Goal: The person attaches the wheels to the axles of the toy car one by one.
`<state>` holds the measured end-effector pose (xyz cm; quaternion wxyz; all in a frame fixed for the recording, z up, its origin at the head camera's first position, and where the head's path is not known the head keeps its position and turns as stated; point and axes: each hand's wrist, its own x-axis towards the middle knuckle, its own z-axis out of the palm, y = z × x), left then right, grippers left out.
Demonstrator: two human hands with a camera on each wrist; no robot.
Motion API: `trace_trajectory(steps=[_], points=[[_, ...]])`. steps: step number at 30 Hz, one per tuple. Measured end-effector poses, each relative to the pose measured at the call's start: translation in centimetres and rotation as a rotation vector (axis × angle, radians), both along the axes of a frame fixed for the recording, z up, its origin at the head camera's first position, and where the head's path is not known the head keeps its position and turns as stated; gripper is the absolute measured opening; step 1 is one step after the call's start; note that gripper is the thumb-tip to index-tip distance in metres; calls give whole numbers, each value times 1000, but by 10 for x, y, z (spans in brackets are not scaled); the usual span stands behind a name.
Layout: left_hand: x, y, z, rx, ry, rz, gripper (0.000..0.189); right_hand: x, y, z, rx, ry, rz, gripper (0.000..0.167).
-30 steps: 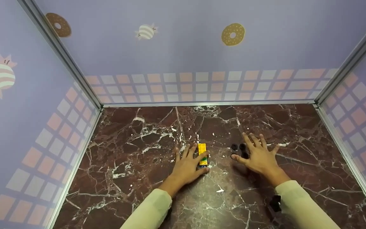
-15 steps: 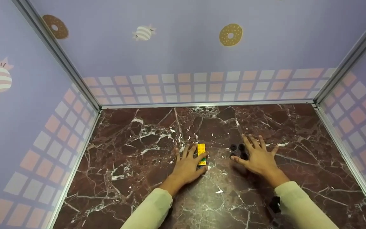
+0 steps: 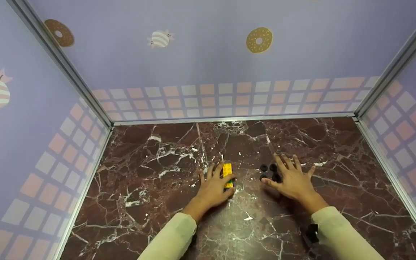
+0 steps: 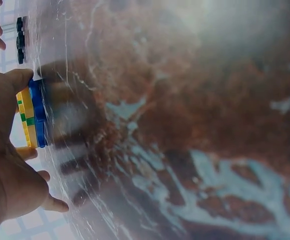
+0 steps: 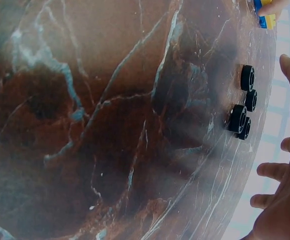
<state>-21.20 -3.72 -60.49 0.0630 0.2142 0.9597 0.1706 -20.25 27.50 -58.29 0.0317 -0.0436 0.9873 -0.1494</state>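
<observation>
A toy brick stack (image 3: 227,169), yellow on top with green and a blue base, lies on the marbled table. My left hand (image 3: 209,189) spreads over its left side, the index finger crossing the yellow top and the thumb by its near end. In the left wrist view the thumb appears against the blue-and-yellow bricks (image 4: 37,115). Several small black toy wheels (image 3: 264,168) stand in a cluster to the right. Beside them my right hand (image 3: 296,182) spreads its fingers and holds nothing; its thumb partly covers the wheels in the head view. The right wrist view shows those wheels (image 5: 247,78) apart from the fingers.
Purple panels with pink and white squares (image 3: 225,100) wall in the back and both sides. A metal strip (image 3: 237,118) runs along the table's back edge. White flecks (image 3: 248,218) dot the dark red marble table (image 3: 150,202). Something dark (image 3: 312,233) shows beside the right sleeve.
The head view has shifted slightly, so the walls, hands, bricks and wheels all sit a little further left. Both hands keep their places beside the bricks and wheels.
</observation>
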Motion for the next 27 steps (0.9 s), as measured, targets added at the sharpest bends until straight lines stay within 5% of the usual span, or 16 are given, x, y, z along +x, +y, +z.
trace_trajectory(steps=[10, 18, 22, 27], points=[[-3, 0, -3, 100, 30, -7, 52, -1, 0, 1, 15, 9, 9, 115], [-1, 1, -2, 228, 128, -24, 49, -1, -1, 3, 35, 21, 15, 112], [0, 2, -1, 349, 144, -28, 47, -1, -1, 3, 43, 25, 17, 111], [1, 2, 0, 513, 82, -9, 46, -1, 0, 2, 40, 36, 15, 111]])
